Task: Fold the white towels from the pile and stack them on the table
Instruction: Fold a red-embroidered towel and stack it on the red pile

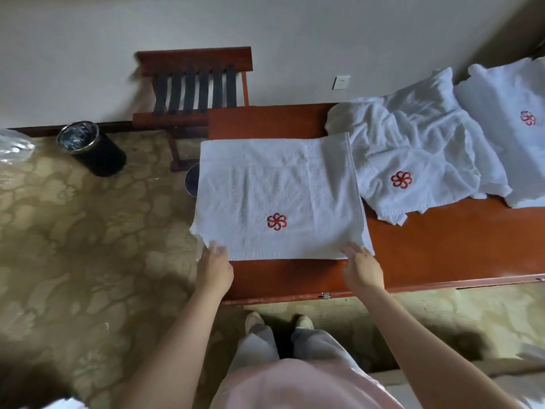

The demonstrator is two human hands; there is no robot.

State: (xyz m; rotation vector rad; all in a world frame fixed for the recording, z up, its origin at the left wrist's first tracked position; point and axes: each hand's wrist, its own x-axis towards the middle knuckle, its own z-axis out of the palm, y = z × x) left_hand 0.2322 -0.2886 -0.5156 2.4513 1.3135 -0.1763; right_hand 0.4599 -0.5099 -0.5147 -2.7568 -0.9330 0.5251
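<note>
On the surface (442, 249), one towel (277, 196) lay flat, apparently mid-fold, left hand (216, 258) and right hand (359, 261) resting loose-fingered at its near corners; the pile (413, 143) beside it awaited folding.

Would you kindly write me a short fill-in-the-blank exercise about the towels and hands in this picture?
1. The left hand and right hand touch the flat towel, which overhangs the ____ end of the table.
2. The flower logo on the flat towel is mainly ____.
3. The crumpled pile lies to the ____ of the flat towel.

Missing words: left; red; right.
</note>
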